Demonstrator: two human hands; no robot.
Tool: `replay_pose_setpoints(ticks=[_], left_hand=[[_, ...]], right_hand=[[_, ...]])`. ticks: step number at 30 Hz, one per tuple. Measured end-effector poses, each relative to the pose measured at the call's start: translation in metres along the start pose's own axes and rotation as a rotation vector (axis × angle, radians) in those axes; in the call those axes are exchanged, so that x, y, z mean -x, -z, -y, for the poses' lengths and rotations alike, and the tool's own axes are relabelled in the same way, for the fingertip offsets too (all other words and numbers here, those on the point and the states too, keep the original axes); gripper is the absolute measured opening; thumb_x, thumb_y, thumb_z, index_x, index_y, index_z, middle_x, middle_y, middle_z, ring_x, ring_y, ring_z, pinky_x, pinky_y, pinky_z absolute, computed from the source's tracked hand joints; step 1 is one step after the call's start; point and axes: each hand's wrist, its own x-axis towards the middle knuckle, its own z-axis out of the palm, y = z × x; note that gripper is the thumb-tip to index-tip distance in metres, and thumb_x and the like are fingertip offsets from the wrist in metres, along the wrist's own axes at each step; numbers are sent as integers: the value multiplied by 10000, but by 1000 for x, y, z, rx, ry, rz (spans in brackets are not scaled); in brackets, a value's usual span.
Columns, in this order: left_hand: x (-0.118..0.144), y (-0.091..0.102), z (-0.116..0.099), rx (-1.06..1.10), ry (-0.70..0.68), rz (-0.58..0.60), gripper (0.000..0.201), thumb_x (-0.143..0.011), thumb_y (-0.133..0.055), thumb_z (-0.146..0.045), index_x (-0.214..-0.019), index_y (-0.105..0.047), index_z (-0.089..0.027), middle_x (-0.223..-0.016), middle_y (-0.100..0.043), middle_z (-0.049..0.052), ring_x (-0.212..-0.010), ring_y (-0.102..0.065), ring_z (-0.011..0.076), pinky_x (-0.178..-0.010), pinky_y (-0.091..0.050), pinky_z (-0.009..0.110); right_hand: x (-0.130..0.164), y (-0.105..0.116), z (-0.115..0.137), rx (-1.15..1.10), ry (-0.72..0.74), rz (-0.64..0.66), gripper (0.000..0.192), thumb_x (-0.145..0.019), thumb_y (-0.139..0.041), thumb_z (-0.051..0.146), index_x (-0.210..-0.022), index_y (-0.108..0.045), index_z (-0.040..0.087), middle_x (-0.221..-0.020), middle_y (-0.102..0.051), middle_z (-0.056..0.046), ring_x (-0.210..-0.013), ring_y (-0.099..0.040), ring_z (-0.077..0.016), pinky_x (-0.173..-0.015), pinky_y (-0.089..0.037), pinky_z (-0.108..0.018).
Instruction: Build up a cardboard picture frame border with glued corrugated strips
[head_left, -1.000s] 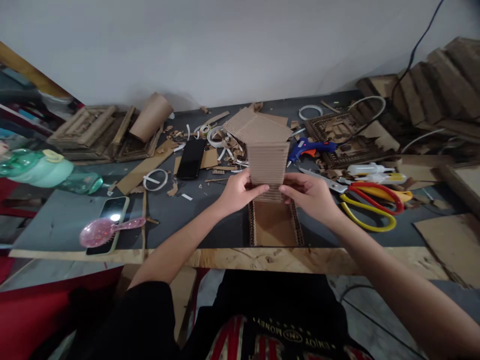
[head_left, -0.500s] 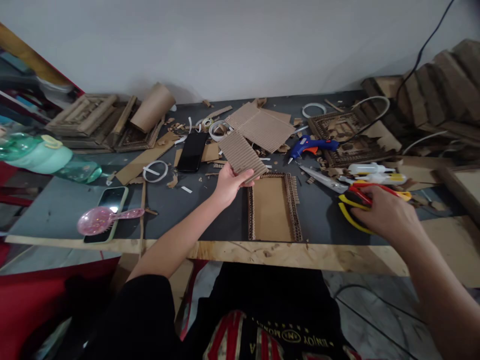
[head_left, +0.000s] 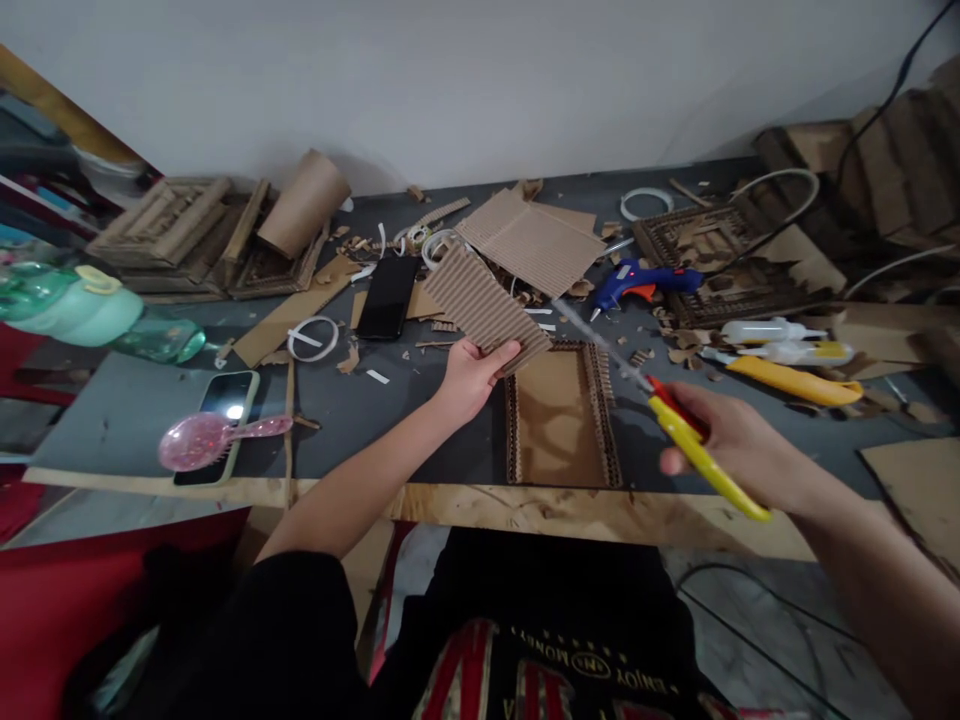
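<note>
My left hand (head_left: 472, 378) pinches the lower end of a strip of corrugated cardboard (head_left: 480, 305), ridged side up, holding it tilted above the table. My right hand (head_left: 727, 440) is closed around scissors (head_left: 694, 455) with red and yellow handles; their blades point up and left toward the cardboard, blurred by motion. Between the hands, near the table's front edge, lies a shallow cardboard tray (head_left: 559, 420) with walls of layered corrugated strips. Larger ridged cardboard sheets (head_left: 532, 240) lie behind the strip.
A blue glue gun (head_left: 637, 283), white bottles (head_left: 772, 332) and a yellow cutter (head_left: 795, 380) lie at the right. On the left are a black phone (head_left: 387, 298), a tape ring (head_left: 313, 340), a pink hairbrush (head_left: 195, 442) and a green bottle (head_left: 105, 315). Cardboard frames (head_left: 161, 235) are stacked behind.
My right hand has lifted the scissors off the table at the right and brought them left toward the cardboard strip. The strip in my left hand has shifted only slightly.
</note>
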Motion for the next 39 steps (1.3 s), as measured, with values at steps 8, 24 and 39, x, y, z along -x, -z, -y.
replay_pose_setpoints(ticks=[8, 24, 39], left_hand=[[-1, -2, 4, -33, -85, -55, 477, -583, -951, -453, -861, -677, -178, -822, -730, 2, -684, -683, 125, -560, -539, 221], [5, -7, 4, -15, -37, -18, 487, -546, -973, -445, -850, -702, -178, -864, -763, 10, -734, -713, 139, -663, -589, 246], [11, -14, 2, 38, 24, -26, 481, -489, -992, -411, -801, -705, -185, -803, -757, -9, -694, -717, 135, -637, -603, 236]], right_hand=[[-1, -9, 25, 73, 27, 148, 656, -734, -422, 922, -771, -364, 270, -657, -573, -38, -557, -483, -191, -541, -374, -317], [-1, -23, 23, 175, 102, 94, 709, -711, -407, 951, -850, -415, 256, -618, -556, -24, -536, -532, -215, -516, -318, -297], [2, -1, 20, -22, 221, 280, 712, -845, -302, 886, -878, -548, 218, -746, -633, -65, -619, -543, -183, -584, -423, -316]])
